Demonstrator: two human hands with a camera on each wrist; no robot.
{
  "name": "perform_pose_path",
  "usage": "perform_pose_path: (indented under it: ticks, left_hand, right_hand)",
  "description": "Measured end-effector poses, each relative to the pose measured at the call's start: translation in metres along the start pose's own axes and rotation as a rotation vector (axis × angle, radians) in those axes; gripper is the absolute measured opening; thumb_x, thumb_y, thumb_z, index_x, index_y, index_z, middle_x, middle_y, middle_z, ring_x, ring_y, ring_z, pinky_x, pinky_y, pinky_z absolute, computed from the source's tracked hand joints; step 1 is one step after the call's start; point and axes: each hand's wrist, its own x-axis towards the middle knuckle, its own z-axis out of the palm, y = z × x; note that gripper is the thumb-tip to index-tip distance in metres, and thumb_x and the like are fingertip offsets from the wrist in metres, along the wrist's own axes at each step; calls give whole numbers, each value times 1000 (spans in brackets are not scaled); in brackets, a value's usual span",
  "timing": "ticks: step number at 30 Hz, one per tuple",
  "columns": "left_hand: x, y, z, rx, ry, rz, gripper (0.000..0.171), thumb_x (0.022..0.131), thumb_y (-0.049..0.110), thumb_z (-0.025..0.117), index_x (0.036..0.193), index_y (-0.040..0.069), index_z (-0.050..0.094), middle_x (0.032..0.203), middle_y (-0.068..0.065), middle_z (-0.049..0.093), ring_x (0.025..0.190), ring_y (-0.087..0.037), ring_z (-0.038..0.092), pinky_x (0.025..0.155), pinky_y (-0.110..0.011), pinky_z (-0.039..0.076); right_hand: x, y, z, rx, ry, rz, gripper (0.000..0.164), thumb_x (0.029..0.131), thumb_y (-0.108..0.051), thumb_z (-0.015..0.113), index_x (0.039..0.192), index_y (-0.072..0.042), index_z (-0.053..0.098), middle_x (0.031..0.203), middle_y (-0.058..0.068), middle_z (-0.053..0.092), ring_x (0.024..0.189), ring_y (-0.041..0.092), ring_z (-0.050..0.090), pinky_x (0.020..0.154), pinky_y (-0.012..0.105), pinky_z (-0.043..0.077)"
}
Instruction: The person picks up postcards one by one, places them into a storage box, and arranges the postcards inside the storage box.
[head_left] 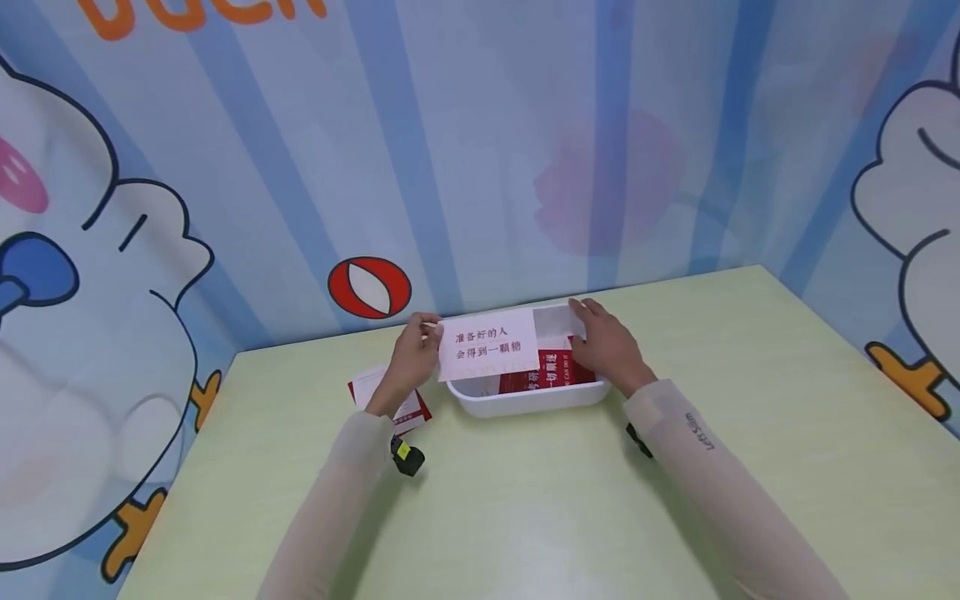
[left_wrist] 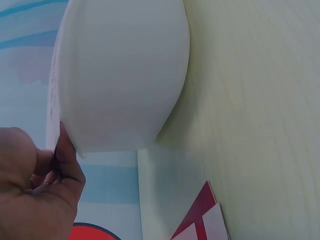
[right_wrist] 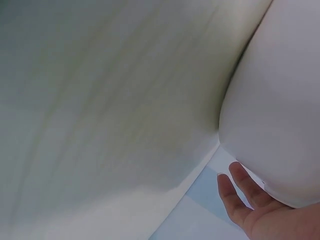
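My left hand [head_left: 417, 354] pinches the left edge of a white card [head_left: 487, 343] printed with two lines of Chinese characters. The card is held over the left part of a white plastic tub [head_left: 525, 406], hiding some of its inside. At the tub's right end my right hand [head_left: 609, 343] straddles the rim, thumb inside and other fingers outside. In the right wrist view some fingers [right_wrist: 231, 195] of it are loosely spread beside the tub wall; the thumb is hidden. Red cards [head_left: 553, 371] with white lettering lie in the tub.
A small stack of red and white cards [head_left: 372, 387] lies on the pale table [head_left: 525, 500] by my left wrist. Close behind the tub rises a blue striped cartoon backdrop [head_left: 480, 167]. Black wrist cameras [head_left: 407, 457] hang under the sleeves.
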Motion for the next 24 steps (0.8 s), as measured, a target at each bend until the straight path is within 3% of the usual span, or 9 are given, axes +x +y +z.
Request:
perform_pose_path:
  ticks: [7, 14, 24]
  left_hand:
    - [-1, 7, 5, 37, 3, 18, 31, 107, 24, 40, 134, 9, 44, 120, -15, 57, 104, -25, 55, 83, -32, 50]
    - [-1, 14, 12, 96, 11, 69, 32, 107, 24, 42, 133, 6, 47, 114, -17, 61, 93, -25, 57, 77, -31, 50]
    - [-3, 19, 22, 103, 20, 70, 28, 106, 23, 46, 128, 8, 51, 107, -14, 64, 85, -22, 57, 70, -27, 46]
  right_hand:
    - [-1, -2, -1, 11, 3, -5, 68, 94, -13, 50, 157, -9, 25, 163, 20, 25, 145, 46, 34, 112, 59, 37]
    - [-1, -4, -1, -6, 9, -3, 67, 95, -13, 49, 157, -10, 26, 162, 20, 26, 145, 44, 34, 113, 57, 37]
    - [-3, -2, -2, -7, 11, -1, 67, 93, -12, 49, 157, -10, 27, 162, 21, 27, 144, 44, 35, 111, 58, 39]
